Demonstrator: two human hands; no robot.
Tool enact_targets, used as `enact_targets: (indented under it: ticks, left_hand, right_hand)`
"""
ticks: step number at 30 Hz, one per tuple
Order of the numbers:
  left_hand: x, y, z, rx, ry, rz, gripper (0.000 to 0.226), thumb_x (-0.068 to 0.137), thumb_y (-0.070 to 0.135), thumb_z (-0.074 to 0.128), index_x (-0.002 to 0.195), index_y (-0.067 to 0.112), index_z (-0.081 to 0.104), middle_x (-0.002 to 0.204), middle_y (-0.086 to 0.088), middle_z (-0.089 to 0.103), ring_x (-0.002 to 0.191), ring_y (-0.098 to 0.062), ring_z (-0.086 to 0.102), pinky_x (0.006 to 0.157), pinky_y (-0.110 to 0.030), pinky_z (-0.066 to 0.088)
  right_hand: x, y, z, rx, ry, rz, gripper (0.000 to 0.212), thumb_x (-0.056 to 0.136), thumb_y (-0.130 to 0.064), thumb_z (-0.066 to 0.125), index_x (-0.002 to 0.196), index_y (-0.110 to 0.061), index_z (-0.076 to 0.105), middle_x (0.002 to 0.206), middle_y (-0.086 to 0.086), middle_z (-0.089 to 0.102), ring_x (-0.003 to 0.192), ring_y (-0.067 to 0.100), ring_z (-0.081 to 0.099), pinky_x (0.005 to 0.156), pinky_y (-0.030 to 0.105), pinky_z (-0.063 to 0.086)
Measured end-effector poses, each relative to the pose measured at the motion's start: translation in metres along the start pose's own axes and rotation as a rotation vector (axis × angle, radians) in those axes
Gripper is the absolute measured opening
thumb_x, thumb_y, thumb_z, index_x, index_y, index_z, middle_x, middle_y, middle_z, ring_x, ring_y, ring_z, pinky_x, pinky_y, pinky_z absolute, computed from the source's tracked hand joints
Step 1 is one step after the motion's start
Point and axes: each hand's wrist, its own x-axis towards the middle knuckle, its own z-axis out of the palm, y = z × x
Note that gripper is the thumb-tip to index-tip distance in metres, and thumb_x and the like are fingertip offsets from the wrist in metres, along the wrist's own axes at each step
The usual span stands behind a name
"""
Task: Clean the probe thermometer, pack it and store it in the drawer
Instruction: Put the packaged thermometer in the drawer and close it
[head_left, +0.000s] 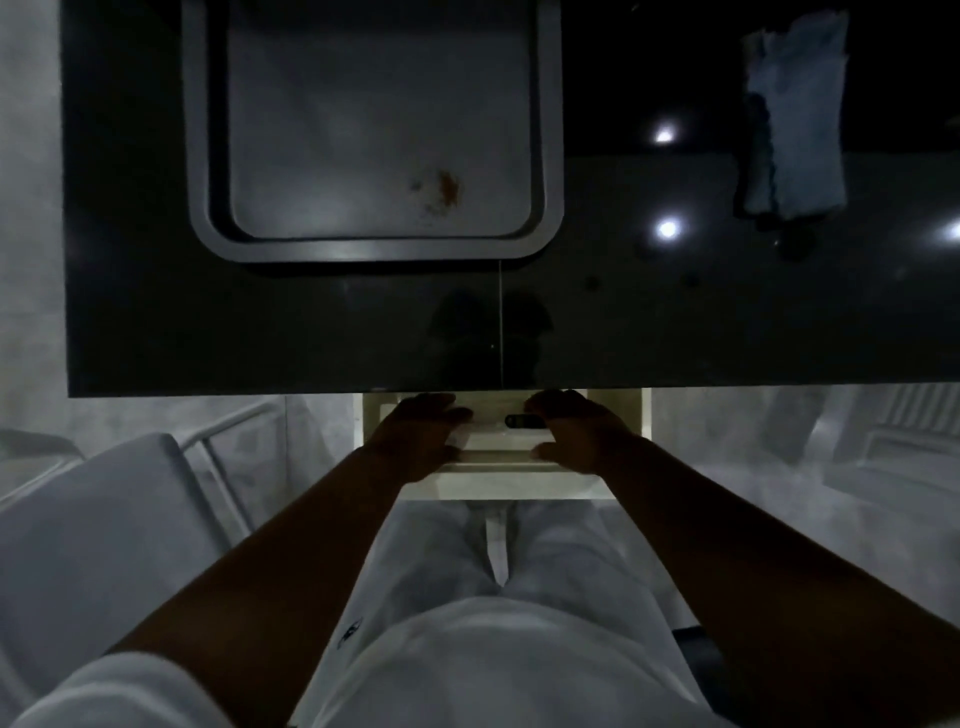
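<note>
We see a counter (675, 322) of polished dark stone or the like, glossy enough to mirror ceiling lights. Sunk into it near its far edge, the sink (379, 249) looks like smooth matt grey metal or composite, we cannot tell which, with a rusty stain on its floor. Toward the far right corner lies a soft, crumpled pale-blue cloth (795, 119). Under the near edge, the drawer (498, 486) has a smooth, matt cream finish.
</note>
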Motion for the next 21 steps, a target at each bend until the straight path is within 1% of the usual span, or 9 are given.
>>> enact_targets:
  ticks: [2, 4, 7, 11, 12, 15, 17, 19, 21]
  left_hand:
    - [0.006, 0.002, 0.003, -0.021, -0.036, -0.022, 0.065, 0.091, 0.04, 0.057, 0.147, 0.028, 0.027, 0.158, -0.005, 0.018, 0.143, -0.03, 0.018, 0.115, -0.037, 0.019]
    - [0.012, 0.006, 0.004, 0.005, -0.04, -0.028, 0.068, 0.09, 0.039, 0.058, 0.148, 0.025, 0.025, 0.158, -0.008, 0.018, 0.142, -0.032, 0.019, 0.115, -0.04, 0.021]
    - [0.018, 0.009, 0.0, -0.008, -0.073, -0.08, 0.072, 0.089, 0.037, 0.059, 0.149, 0.023, 0.022, 0.157, -0.009, 0.02, 0.14, -0.032, 0.021, 0.114, -0.041, 0.022]
    - [0.023, 0.007, 0.003, -0.089, -0.073, -0.12, 0.073, 0.087, 0.014, 0.062, 0.148, 0.022, 0.023, 0.154, -0.01, 0.026, 0.137, -0.03, 0.031, 0.111, -0.04, 0.032]
    - [0.024, 0.006, 0.004, -0.103, -0.066, -0.124, 0.073, 0.087, 0.011, 0.061, 0.148, 0.022, 0.023, 0.155, -0.01, 0.025, 0.137, -0.029, 0.03, 0.111, -0.04, 0.033]
    - [0.024, 0.001, 0.008, -0.128, -0.1, -0.141, 0.068, 0.092, 0.018, 0.055, 0.149, 0.023, 0.019, 0.158, -0.006, 0.017, 0.142, -0.027, 0.022, 0.113, -0.041, 0.029]
    - [0.024, 0.0, 0.011, -0.192, -0.099, -0.182, 0.061, 0.095, 0.022, 0.051, 0.149, 0.021, 0.022, 0.157, -0.006, 0.021, 0.14, -0.026, 0.027, 0.112, -0.041, 0.031]
    - [0.023, -0.001, 0.012, -0.211, -0.08, -0.194, 0.058, 0.095, 0.027, 0.049, 0.147, 0.018, 0.026, 0.155, -0.009, 0.026, 0.138, -0.028, 0.032, 0.111, -0.042, 0.032]
    - [0.021, -0.001, 0.011, -0.175, -0.083, -0.167, 0.057, 0.096, 0.033, 0.046, 0.147, 0.017, 0.026, 0.156, -0.01, 0.023, 0.138, -0.029, 0.031, 0.111, -0.041, 0.032]
  right_hand:
    - [0.007, 0.004, 0.008, 0.018, 0.009, 0.024, 0.074, 0.084, -0.04, 0.066, 0.145, -0.022, 0.027, 0.151, 0.006, 0.03, 0.134, 0.024, 0.032, 0.107, 0.036, 0.032]
    - [0.012, 0.006, 0.015, 0.064, 0.027, 0.064, 0.075, 0.082, -0.038, 0.068, 0.144, -0.025, 0.029, 0.149, 0.006, 0.033, 0.13, 0.023, 0.037, 0.104, 0.033, 0.034]
    - [0.02, 0.006, 0.021, 0.137, 0.028, 0.106, 0.075, 0.08, -0.035, 0.071, 0.143, -0.027, 0.032, 0.146, 0.006, 0.036, 0.127, 0.023, 0.041, 0.103, 0.034, 0.037]
    - [0.024, 0.008, 0.028, 0.196, 0.05, 0.102, 0.068, 0.079, -0.033, 0.073, 0.139, -0.026, 0.04, 0.146, 0.005, 0.036, 0.125, 0.022, 0.043, 0.103, 0.031, 0.037]
    - [0.024, 0.009, 0.028, 0.203, 0.059, 0.1, 0.066, 0.08, -0.033, 0.072, 0.138, -0.026, 0.042, 0.145, 0.005, 0.035, 0.123, 0.021, 0.044, 0.102, 0.03, 0.038]
    - [0.025, 0.01, 0.031, 0.203, 0.049, 0.083, 0.06, 0.083, -0.036, 0.068, 0.137, -0.025, 0.044, 0.148, 0.005, 0.033, 0.125, 0.02, 0.043, 0.103, 0.03, 0.037]
    - [0.027, 0.01, 0.033, 0.216, 0.039, 0.092, 0.056, 0.086, -0.039, 0.063, 0.137, -0.026, 0.044, 0.15, 0.004, 0.031, 0.129, 0.021, 0.039, 0.106, 0.033, 0.034]
    - [0.027, 0.009, 0.033, 0.205, 0.033, 0.092, 0.053, 0.09, -0.037, 0.058, 0.139, -0.024, 0.042, 0.154, 0.004, 0.027, 0.137, 0.022, 0.029, 0.111, 0.034, 0.026]
    - [0.025, 0.009, 0.032, 0.146, 0.008, 0.067, 0.053, 0.095, -0.035, 0.051, 0.143, -0.02, 0.036, 0.156, 0.003, 0.02, 0.143, 0.021, 0.016, 0.114, 0.034, 0.016]
